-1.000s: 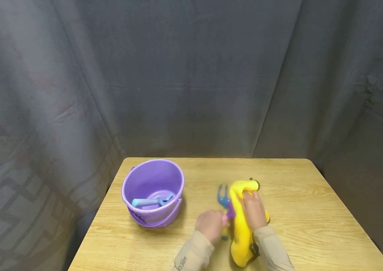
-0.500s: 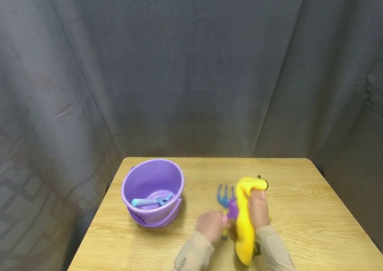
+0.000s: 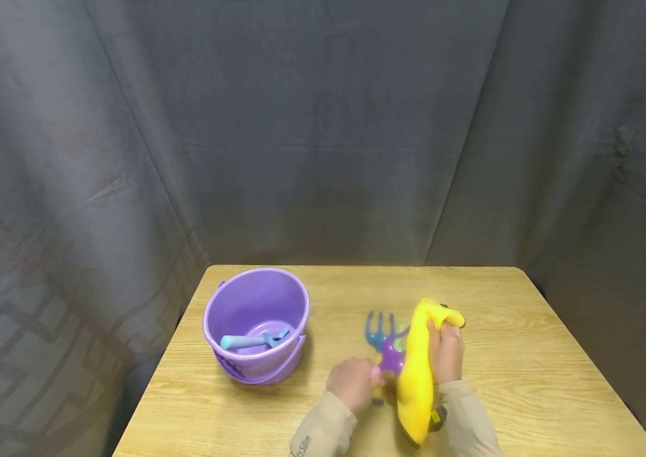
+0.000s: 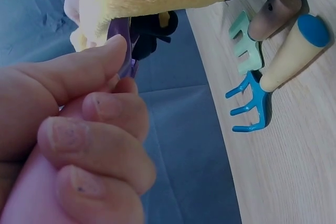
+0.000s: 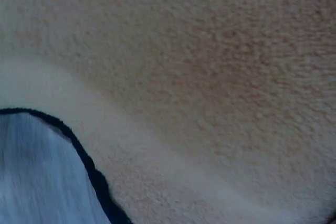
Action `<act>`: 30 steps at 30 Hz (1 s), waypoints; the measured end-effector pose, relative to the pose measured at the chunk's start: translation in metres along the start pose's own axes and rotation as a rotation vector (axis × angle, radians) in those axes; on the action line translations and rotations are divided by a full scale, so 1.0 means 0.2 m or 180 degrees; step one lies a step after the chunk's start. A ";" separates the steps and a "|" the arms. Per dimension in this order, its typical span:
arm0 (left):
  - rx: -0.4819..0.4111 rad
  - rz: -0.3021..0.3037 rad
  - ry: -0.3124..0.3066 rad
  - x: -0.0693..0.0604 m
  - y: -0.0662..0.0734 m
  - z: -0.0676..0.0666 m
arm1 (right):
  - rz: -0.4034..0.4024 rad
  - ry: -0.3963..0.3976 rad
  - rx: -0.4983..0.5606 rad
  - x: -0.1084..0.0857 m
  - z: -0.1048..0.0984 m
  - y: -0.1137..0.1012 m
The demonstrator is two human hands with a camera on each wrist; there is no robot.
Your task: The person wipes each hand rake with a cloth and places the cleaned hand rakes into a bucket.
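- The left hand [image 3: 351, 382] grips one purple tool [image 3: 393, 362] by its pink handle.
- The right hand [image 3: 447, 354] grasps one yellow plush [image 3: 415, 384] beside that tool.
- Two rakes, one blue [image 4: 258, 102], one green [image 4: 250, 48], lie on the table [image 3: 528, 393].
- One bucket [image 3: 257, 295] holds one light-blue tool [image 3: 245, 341].
- The plush has shifted right since a second ago.

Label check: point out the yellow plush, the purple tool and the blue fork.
Yellow plush [image 3: 416, 376], head view: middle of body.
Purple tool [image 3: 393, 362], head view: purple head.
Blue fork [image 4: 274, 78], left wrist view: handle near tines.
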State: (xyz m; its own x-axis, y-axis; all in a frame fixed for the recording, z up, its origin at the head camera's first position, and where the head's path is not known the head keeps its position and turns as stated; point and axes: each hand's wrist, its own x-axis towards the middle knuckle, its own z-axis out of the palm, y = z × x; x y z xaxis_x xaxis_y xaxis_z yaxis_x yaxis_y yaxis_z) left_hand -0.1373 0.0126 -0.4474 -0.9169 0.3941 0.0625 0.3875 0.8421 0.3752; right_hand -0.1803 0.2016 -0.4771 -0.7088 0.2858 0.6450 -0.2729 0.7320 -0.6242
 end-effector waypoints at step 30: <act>-0.0404 -0.0509 0.0191 -0.01 -0.14 -0.03 | 0.2180 0.0923 0.1090 -0.03 -0.08 -0.01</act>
State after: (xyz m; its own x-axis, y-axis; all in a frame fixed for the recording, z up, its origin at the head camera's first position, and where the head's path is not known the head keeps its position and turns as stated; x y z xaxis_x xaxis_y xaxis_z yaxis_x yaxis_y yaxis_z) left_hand -0.1476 -0.0143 -0.4532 -0.9713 0.2332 0.0465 0.2249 0.8374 0.4981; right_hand -0.1652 0.2074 -0.4730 -0.6069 0.7839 0.1309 -0.0573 0.1210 -0.9910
